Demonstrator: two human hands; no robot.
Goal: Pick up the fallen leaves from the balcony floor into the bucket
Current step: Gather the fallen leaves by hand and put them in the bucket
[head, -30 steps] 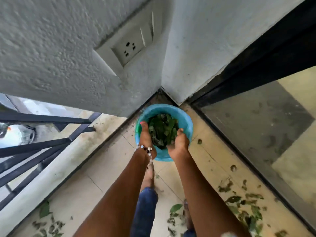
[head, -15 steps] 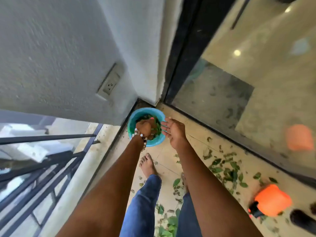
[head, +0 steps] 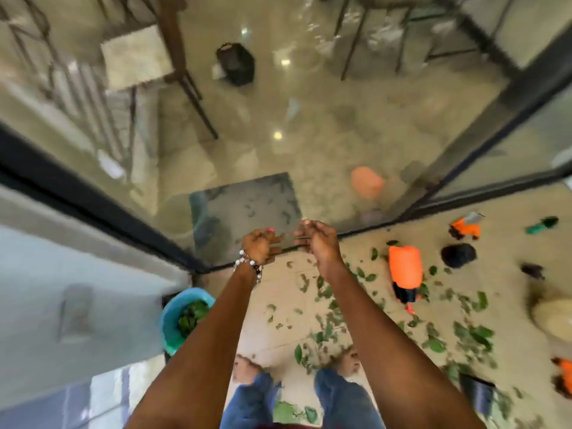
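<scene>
One bucket point(head: 169, 320): round, turquoise-blue plastic, standing on the floor in the corner where the white wall point(head: 46, 274) meets the dark door frame, partly hidden by the left forearm; it holds a mass of dark green leaves, filling it well up. Fallen leaves point(head: 328, 331): too many and too blurred to count, green, small, some torn, scattered over the pale tiled floor point(head: 278, 292) from between the two bare feet out to the right, thickest at the right. Two hands, both raised side by side in front of the glass door point(head: 278, 134), well apart from the bucket: left hand point(head: 259, 245), wearing one beaded bracelet point(head: 247, 265), fingers loosely curled, nothing held; right hand point(head: 317, 238), fingers relaxed and bent, likewise holding nothing. One bright orange container point(head: 405, 266) lying on the floor among the leaves; one smaller orange object point(head: 465, 226) near the door track; one dark round object point(head: 458, 255) beside it; one green item point(head: 541, 225) farther right. Two legs in blue jeans point(head: 343, 400).
</scene>
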